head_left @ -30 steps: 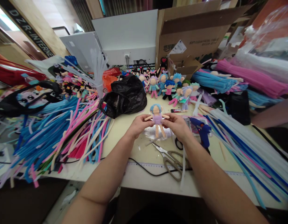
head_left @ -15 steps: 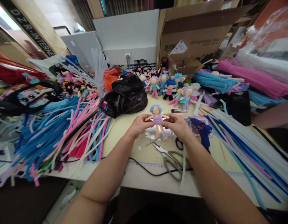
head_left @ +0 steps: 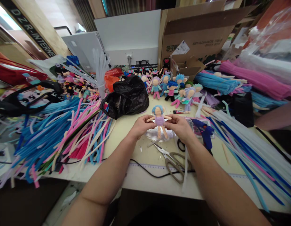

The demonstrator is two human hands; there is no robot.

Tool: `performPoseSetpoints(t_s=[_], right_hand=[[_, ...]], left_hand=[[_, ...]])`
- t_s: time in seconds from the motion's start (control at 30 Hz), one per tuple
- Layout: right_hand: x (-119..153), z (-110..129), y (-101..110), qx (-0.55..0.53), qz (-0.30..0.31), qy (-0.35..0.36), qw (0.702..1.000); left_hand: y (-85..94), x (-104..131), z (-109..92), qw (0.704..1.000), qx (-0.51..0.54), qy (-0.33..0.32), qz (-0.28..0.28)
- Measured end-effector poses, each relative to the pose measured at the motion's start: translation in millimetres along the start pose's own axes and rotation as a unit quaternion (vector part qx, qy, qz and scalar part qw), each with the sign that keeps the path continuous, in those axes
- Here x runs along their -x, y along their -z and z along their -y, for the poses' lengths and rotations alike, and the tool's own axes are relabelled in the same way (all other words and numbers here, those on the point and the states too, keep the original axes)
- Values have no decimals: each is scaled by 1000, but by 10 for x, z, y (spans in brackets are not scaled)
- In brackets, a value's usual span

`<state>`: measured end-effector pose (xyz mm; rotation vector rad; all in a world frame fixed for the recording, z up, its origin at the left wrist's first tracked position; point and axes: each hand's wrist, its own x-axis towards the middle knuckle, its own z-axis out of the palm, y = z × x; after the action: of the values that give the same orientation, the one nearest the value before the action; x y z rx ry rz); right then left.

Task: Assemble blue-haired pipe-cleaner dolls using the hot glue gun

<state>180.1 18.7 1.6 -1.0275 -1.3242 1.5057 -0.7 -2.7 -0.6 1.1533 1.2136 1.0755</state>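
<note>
The doll (head_left: 159, 121) has blue hair (head_left: 157, 109) and a lilac top (head_left: 159, 120).

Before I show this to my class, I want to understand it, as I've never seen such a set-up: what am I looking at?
There is no machine here, just a person's two bare hands. The view comes from a camera worn on the head, looking forward and down, so the forearms reach in from the bottom.

The left hand and right hand hold a small doll with blue hair and a lilac top between them, above the table.

Nearer the camera lie scissors; to the right is a blue glue gun. Coloured strips are heaped at left, and more dolls sit behind.
</note>
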Motion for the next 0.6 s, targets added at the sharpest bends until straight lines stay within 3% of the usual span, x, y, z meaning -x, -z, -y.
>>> performPoseSetpoints(t_s=[0.23,0.6], right_hand=[[-2,-1,23,5,-9,-9,1000],[18,10,-1,21,10,-9,1000]], left_hand=[[26,30,-93,999,-18,2,36],[45,-13,24,999,-40,-1,2]])
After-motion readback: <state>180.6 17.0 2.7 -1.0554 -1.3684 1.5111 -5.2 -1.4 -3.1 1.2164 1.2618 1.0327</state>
